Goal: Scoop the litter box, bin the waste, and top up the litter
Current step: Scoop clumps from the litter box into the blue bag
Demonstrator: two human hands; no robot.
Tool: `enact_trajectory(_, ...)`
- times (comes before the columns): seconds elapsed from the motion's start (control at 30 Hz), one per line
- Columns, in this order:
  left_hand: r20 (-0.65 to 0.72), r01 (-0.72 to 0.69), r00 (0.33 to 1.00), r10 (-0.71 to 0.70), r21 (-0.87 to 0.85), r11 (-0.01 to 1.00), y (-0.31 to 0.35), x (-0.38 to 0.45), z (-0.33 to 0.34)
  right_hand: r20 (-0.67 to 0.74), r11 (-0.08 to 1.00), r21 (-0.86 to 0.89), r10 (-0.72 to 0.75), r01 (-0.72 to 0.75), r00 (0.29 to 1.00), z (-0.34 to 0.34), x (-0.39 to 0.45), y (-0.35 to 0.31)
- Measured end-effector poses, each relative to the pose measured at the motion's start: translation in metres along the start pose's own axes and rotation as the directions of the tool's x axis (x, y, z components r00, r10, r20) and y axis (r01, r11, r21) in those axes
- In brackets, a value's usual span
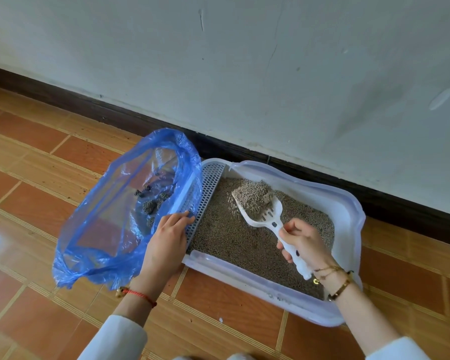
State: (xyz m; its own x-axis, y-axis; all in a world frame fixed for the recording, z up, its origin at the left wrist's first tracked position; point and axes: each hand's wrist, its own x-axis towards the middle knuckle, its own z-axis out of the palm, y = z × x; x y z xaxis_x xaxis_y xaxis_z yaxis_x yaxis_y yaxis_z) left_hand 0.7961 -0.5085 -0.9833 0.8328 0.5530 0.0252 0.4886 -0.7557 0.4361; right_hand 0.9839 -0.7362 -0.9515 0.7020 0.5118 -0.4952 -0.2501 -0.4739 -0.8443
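The scooping step is in hand. The right hand (303, 242) has its fingers wrapped round the handle of the white scoop (260, 211), which sits lifted just above the litter with a heaped clump of grey pellets on its blade. Loose grains appear to be sifting down through the slots. The litter box (346, 203), a white tray on the tiled floor (31, 141) against the wall, is still well filled with grey litter.

The left hand (168, 237) lies at the box's left end, its fingers curled over the edge of the blue plastic bag (102, 209) and pressing it against the grated step (205, 196), so the bag's mouth stays open just beside the box. Several dark clumps already lie inside the bag.

The next move probably calls for carrying the loaded scoop leftward over the grate and tipping it into the bag, kept level on the way so nothing spills on the floor. Topping up is not yet begun; no fresh litter supply is in view.
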Motion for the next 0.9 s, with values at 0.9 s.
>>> enact_trajectory(0.9, 0.009, 0.01, 1.0, -0.01, -0.011, 1.0, -0.002, 0.0, 0.0, -0.092, 0.991, -0.09, -0.109, 0.1, 0.99, -0.004, -0.014, -0.026)
